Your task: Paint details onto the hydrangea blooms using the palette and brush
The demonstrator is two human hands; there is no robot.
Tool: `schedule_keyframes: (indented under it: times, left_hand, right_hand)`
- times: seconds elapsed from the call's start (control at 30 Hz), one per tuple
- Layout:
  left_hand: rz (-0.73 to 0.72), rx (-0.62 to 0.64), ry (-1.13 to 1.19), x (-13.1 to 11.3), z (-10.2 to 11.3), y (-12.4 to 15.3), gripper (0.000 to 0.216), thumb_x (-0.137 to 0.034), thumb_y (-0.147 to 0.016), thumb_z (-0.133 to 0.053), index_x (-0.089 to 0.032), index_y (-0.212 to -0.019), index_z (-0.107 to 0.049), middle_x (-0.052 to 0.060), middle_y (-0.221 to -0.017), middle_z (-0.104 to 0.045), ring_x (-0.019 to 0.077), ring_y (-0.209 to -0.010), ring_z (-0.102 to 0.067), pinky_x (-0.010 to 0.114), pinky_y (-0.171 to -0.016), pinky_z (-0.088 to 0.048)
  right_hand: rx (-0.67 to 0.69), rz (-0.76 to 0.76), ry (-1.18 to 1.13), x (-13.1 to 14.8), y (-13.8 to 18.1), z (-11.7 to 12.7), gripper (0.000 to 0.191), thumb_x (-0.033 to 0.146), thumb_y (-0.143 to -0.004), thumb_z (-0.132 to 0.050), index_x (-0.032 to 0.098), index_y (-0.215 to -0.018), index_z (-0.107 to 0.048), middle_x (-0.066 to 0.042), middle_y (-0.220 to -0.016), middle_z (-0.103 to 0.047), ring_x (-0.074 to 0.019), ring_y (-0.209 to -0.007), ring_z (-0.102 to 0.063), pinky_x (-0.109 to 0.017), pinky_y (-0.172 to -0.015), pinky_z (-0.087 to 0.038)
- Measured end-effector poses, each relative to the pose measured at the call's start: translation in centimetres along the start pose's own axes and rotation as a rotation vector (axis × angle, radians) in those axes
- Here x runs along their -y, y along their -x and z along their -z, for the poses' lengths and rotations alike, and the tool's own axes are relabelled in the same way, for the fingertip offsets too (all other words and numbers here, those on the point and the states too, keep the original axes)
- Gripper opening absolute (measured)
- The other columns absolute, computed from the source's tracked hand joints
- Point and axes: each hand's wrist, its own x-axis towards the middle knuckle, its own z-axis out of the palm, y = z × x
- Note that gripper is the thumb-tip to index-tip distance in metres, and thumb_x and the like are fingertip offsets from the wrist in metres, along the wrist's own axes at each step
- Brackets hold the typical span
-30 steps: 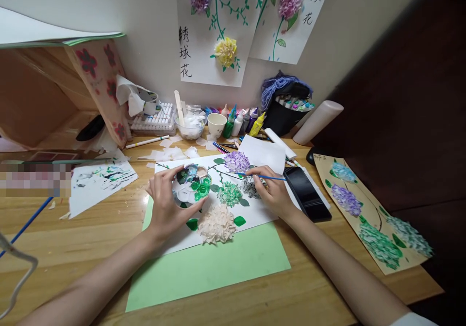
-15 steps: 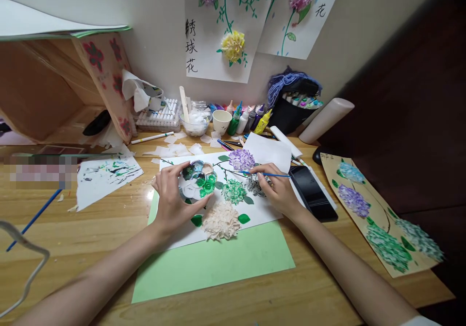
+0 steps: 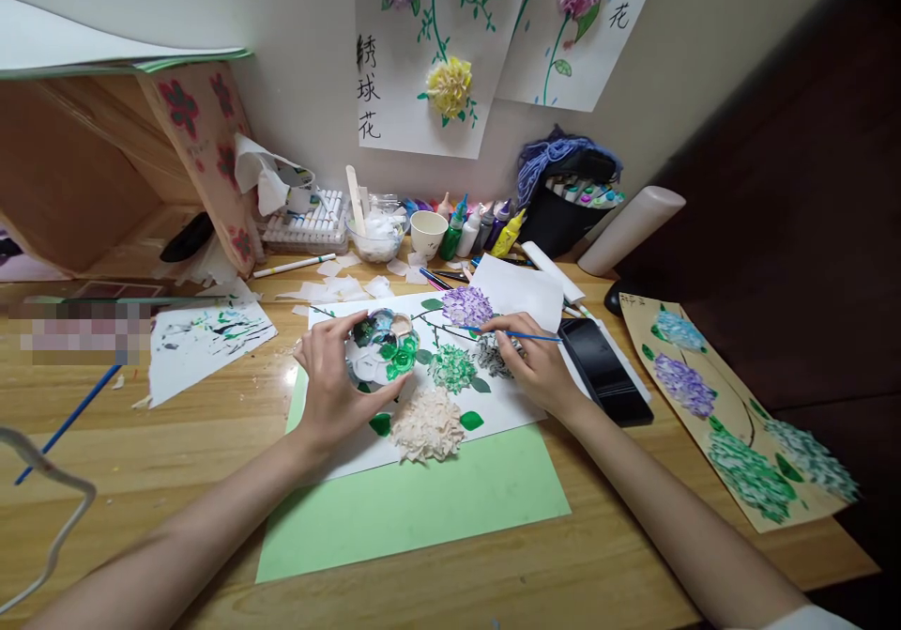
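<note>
My left hand [image 3: 329, 388] is closed round a round paint palette [image 3: 382, 353] smeared with green, blue and white paint, held just above the white sheet [image 3: 503, 407]. My right hand [image 3: 536, 367] pinches a thin blue paintbrush [image 3: 525, 336] whose tip points left toward the stem under the purple paper flower [image 3: 466, 306]. On the sheet also sit a green-white flower [image 3: 452, 368], a grey one partly under my right hand, and a cream one [image 3: 427, 422]. The sheet lies on green paper [image 3: 422, 508].
A black phone [image 3: 605, 372] lies right of my right hand, beside a tan sheet of painted flowers [image 3: 732, 433]. Paint bottles [image 3: 479, 228], a cup [image 3: 428, 233], a bowl of tissue [image 3: 378, 233], markers [image 3: 310, 223] line the wall. A paint-smeared paper [image 3: 204, 339] and blue brush [image 3: 67, 421] lie left.
The view shifted slightly between the first frame and now. My hands keep their holds; the brush tip stays near the stem with barely any movement.
</note>
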Motion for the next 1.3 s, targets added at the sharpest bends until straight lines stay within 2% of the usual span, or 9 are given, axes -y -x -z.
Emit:
schedule_keyframes:
  times: [0.13,0.4,0.57,0.63,0.73,0.9,1.3]
  left_hand:
    - [-0.007,-0.002,0.001,0.1,0.0,0.1,0.077,-0.046,-0.067,-0.078,-0.023,-0.130,-0.040,0.012,-0.113,-0.055,0.0299,-0.100,-0.050,0.045,-0.083,-0.037]
    - [-0.002,-0.004,0.007,0.1,-0.2,0.1,0.076,-0.046,-0.066,-0.079,-0.022,-0.128,-0.042,0.011,-0.113,-0.055,0.0291,-0.102,-0.051,0.044,-0.086,-0.037]
    - [0.001,0.022,0.022,0.1,-0.3,0.1,0.077,-0.047,-0.066,-0.078,-0.022,-0.129,-0.041,0.011,-0.113,-0.054,0.0279,-0.102,-0.050,0.043,-0.086,-0.037]
    - [0.004,0.035,0.029,0.0,-0.3,0.1,0.077,-0.046,-0.067,-0.078,-0.022,-0.129,-0.040,0.010,-0.113,-0.053,0.0279,-0.103,-0.049,0.043,-0.087,-0.037]
    - [0.006,0.058,0.036,0.0,-0.2,0.1,0.078,-0.046,-0.066,-0.079,-0.023,-0.129,-0.039,0.010,-0.113,-0.053,0.0274,-0.104,-0.049,0.042,-0.088,-0.036]
    - [-0.018,0.092,0.058,-0.2,0.0,0.1,0.074,-0.048,-0.069,-0.076,-0.025,-0.129,-0.038,0.009,-0.115,-0.053,0.0272,-0.107,-0.049,0.043,-0.091,-0.035]
    - [-0.098,0.148,0.089,0.0,-0.2,0.2,0.075,-0.049,-0.071,-0.075,-0.025,-0.131,-0.037,0.010,-0.117,-0.055,0.0274,-0.107,-0.049,0.042,-0.089,-0.035]
  right_hand:
    - [0.027,-0.007,0.005,0.0,0.0,-0.1,0.021,0.023,-0.096,-0.040,0.023,-0.097,-0.062,-0.006,-0.095,-0.065,-0.0216,-0.092,-0.058,-0.037,-0.084,-0.047]
    - [-0.032,0.019,-0.010,0.1,0.0,0.0,0.021,0.022,-0.095,-0.042,0.024,-0.097,-0.063,-0.005,-0.092,-0.066,-0.0212,-0.089,-0.060,-0.036,-0.082,-0.048]
    - [-0.278,0.068,-0.191,1.4,0.6,0.7,0.023,0.019,-0.095,-0.042,0.026,-0.101,-0.063,-0.003,-0.095,-0.067,-0.0196,-0.092,-0.060,-0.035,-0.082,-0.048]
    - [-0.302,0.119,-0.307,2.3,1.0,0.8,0.024,0.019,-0.095,-0.042,0.027,-0.103,-0.063,-0.003,-0.095,-0.067,-0.0196,-0.091,-0.060,-0.034,-0.081,-0.049]
    - [-0.197,0.176,-0.400,3.6,1.6,0.6,0.026,0.020,-0.095,-0.042,0.028,-0.109,-0.063,-0.003,-0.097,-0.068,-0.0207,-0.094,-0.059,-0.036,-0.082,-0.049]
    - [0.007,0.186,-0.322,4.6,1.5,0.0,0.029,0.018,-0.096,-0.041,0.027,-0.116,-0.059,-0.004,-0.106,-0.067,-0.0189,-0.101,-0.058,-0.033,-0.087,-0.047]
    - [0.144,0.152,-0.247,4.6,1.2,-0.8,0.030,0.022,-0.099,-0.037,0.027,-0.123,-0.054,-0.003,-0.115,-0.064,-0.0162,-0.107,-0.056,-0.031,-0.090,-0.045]
